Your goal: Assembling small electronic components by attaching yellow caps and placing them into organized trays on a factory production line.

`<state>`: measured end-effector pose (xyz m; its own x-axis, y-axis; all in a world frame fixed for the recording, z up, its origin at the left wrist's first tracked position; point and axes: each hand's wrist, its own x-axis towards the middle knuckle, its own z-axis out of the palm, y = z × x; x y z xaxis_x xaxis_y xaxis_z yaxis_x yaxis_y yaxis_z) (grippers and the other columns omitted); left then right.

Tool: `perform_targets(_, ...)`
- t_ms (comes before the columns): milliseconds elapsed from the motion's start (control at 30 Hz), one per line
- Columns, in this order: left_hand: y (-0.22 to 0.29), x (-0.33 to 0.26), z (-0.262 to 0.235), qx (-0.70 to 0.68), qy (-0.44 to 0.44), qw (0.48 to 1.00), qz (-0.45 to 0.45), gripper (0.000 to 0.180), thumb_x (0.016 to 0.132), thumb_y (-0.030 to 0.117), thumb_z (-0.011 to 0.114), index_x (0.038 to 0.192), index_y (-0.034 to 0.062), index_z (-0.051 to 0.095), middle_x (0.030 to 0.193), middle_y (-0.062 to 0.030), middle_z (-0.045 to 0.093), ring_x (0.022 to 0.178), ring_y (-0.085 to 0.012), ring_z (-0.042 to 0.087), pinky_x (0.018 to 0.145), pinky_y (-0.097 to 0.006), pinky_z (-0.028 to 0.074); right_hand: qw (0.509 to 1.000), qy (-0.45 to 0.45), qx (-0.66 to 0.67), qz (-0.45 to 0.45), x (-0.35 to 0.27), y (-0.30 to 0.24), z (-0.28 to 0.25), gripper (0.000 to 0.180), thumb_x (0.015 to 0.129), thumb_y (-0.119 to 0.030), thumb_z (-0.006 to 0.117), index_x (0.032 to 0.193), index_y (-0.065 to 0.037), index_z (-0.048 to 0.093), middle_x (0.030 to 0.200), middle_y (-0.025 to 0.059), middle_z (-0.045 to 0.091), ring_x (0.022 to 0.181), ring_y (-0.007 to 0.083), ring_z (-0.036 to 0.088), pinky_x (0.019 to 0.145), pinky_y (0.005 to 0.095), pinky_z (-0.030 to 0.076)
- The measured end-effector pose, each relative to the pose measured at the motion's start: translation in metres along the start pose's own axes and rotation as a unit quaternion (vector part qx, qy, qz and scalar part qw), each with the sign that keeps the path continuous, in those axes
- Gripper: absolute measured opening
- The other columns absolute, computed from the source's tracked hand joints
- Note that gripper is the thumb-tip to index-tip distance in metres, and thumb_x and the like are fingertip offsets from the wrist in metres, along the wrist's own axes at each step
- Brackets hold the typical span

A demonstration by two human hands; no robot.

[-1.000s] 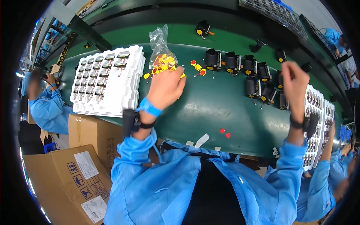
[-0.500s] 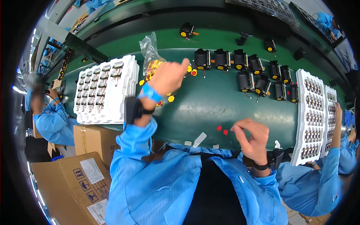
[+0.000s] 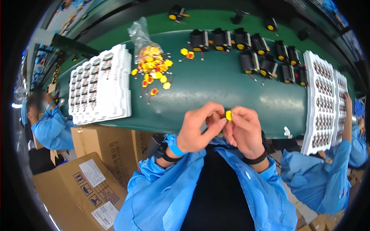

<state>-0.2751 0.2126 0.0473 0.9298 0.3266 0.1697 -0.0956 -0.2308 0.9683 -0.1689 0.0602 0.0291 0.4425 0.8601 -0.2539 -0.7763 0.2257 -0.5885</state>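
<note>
Just above the near edge of the bench, my two hands meet around a small yellow disc-like piece (image 3: pixel 229 115). My right hand (image 3: pixel 246 129) pinches it between thumb and fingers. From the other side, the thumb and forefinger of my left hand (image 3: pixel 201 126) close on its edge, where a bit of red shows; whether that is wire or backing I cannot tell. A heap of similar yellow pieces (image 3: pixel 154 63), some with red faces and thin wires, spills from a clear plastic bag (image 3: pixel 142 34). A few more yellow pieces (image 3: pixel 185 51) lie to its right.
Black housings (image 3: pixel 221 39) with yellow discs stand in rows at the back right. White trays of small parts (image 3: pixel 119 82) are stacked at left; another white tray (image 3: pixel 318 104) stands at right, beside a co-worker's arm (image 3: pixel 347 123). Cardboard boxes (image 3: pixel 104 148) sit below left.
My left hand has come back from the yellow heap to meet my right hand, which has shifted slightly left. A yellow piece now shows between them. The loose red bits near the edge no longer show.
</note>
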Motion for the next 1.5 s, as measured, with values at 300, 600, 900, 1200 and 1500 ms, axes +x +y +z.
perform_targets(300, -0.006, 0.007, 0.023, -0.023, -0.075, 0.997, -0.016, 0.010, 0.092, 0.000, 0.061, 0.101, -0.0039, 0.060, 0.071, -0.0085, 0.068, 0.064, -0.0119, 0.065, 0.060, -0.025, 0.048, 0.998, 0.020, 0.061, -0.025, -0.015, 0.005, -0.016, 0.024, 0.102, -0.018, 0.054, 0.094, 0.003, 0.062, 0.066, 0.0119, 0.062, 0.047, 0.0175, 0.055, 0.042, 0.0265, 0.039)
perform_targets(600, -0.004, 0.008, 0.023, 0.061, -0.067, 0.996, 0.021, 0.006, 0.089, -0.003, 0.064, 0.094, -0.0023, 0.065, 0.072, -0.0061, 0.067, 0.061, -0.0089, 0.061, 0.059, -0.023, 0.046, 0.982, 0.003, 0.186, -0.022, -0.032, -0.006, -0.036, 0.023, 0.102, -0.018, 0.053, 0.089, 0.001, 0.058, 0.063, 0.0063, 0.051, 0.046, 0.0153, 0.047, 0.040, 0.0266, 0.034)
perform_targets(900, -0.027, 0.030, 0.042, 0.580, -0.315, 0.727, 0.187, 0.019, 0.073, 0.009, 0.068, 0.085, 0.0015, 0.056, 0.068, -0.0077, 0.059, 0.067, -0.0259, 0.062, 0.063, -0.038, 0.049, 0.959, 0.150, 0.096, -0.221, -0.058, -0.031, -0.086, 0.025, 0.104, -0.018, 0.046, 0.087, -0.001, 0.053, 0.063, 0.0083, 0.049, 0.049, 0.0152, 0.044, 0.040, 0.0261, 0.032)
perform_targets(1200, 0.016, 0.076, 0.014, 0.422, -0.273, 0.858, 0.103, 0.029, 0.096, 0.024, 0.060, 0.076, 0.0033, 0.058, 0.059, -0.0164, 0.055, 0.059, -0.0376, 0.060, 0.053, -0.046, 0.046, 0.942, 0.199, -0.008, -0.269, -0.052, -0.006, -0.093, 0.022, 0.102, -0.017, 0.052, 0.088, 0.000, 0.053, 0.062, 0.0108, 0.054, 0.049, 0.0193, 0.051, 0.041, 0.0278, 0.039)
perform_targets(1500, -0.055, 0.320, -0.059, 0.309, 0.060, 0.946, -0.072, 0.026, 0.083, 0.022, 0.075, 0.094, 0.0002, 0.065, 0.060, -0.0056, 0.058, 0.050, -0.0145, 0.052, 0.046, -0.031, 0.039, 0.937, 0.155, -0.095, -0.298, -0.043, -0.005, -0.100, 0.017, 0.100, -0.010, 0.054, 0.090, 0.004, 0.058, 0.067, 0.0140, 0.061, 0.054, 0.0208, 0.060, 0.047, 0.0294, 0.046)
